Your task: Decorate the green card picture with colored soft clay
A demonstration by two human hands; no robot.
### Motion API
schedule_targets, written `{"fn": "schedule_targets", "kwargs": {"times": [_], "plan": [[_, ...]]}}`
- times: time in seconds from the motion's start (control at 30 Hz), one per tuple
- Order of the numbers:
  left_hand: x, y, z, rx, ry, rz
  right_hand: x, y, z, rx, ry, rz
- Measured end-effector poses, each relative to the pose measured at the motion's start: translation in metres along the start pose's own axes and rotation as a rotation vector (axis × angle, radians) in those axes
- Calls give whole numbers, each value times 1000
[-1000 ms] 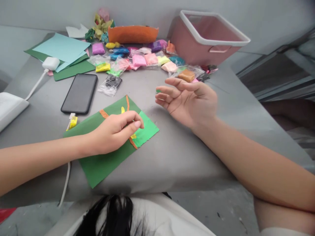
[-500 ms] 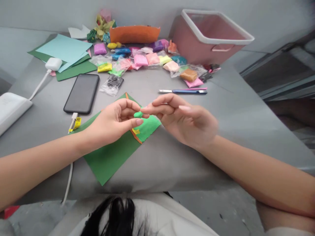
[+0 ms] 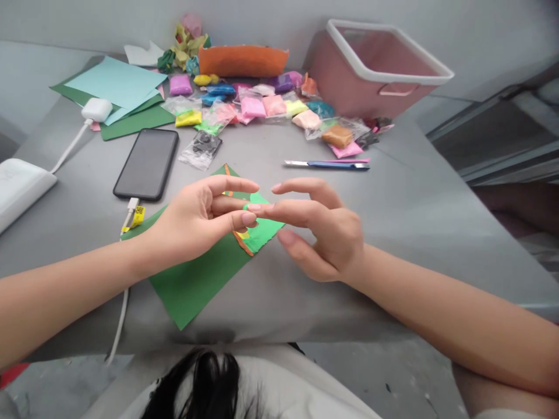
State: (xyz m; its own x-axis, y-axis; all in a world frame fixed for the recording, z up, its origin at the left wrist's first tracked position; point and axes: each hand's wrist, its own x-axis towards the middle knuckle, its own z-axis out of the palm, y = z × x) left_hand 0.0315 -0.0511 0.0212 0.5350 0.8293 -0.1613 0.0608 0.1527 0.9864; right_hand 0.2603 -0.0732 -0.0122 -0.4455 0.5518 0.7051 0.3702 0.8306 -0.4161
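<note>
Grey worktop (image 3: 414,198) below, the left hand (image 3: 196,216), pinch unclear, and right hand (image 3: 334,233), fingers spread, seemingly shape green clay (image 3: 246,206), next needing light pressure.

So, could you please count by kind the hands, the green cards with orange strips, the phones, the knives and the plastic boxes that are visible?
Hands: 2 (left hand, right hand)
Green card with orange strips: 1
Phone: 1
Knife: 1
Plastic box: 1
Total: 6

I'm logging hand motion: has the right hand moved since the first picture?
Yes: judged against the pink bin, the right hand has moved leftward and lower in view.
</note>
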Motion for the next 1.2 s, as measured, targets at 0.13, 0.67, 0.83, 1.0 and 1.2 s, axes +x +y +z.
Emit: {"fn": "schedule_targets", "kwargs": {"times": [0.13, 0.67, 0.83, 1.0, 1.2], "plan": [[-2, 2, 2, 58, 10, -35, 3, 1, 1, 458, 111, 285], [-6, 1, 6, -35, -200, -65, 6, -7, -3, -146, -14, -248], [-9, 9, 9, 8, -253, -98, 5, -15, -5, -101, -24, -167], [-9, 8, 5, 370, -38, 91, 9, 7, -11, 58, 389, 308], [-2, -9, -8, 538, 181, 223, 8, 47, -16, 462, 388, 610]]}}
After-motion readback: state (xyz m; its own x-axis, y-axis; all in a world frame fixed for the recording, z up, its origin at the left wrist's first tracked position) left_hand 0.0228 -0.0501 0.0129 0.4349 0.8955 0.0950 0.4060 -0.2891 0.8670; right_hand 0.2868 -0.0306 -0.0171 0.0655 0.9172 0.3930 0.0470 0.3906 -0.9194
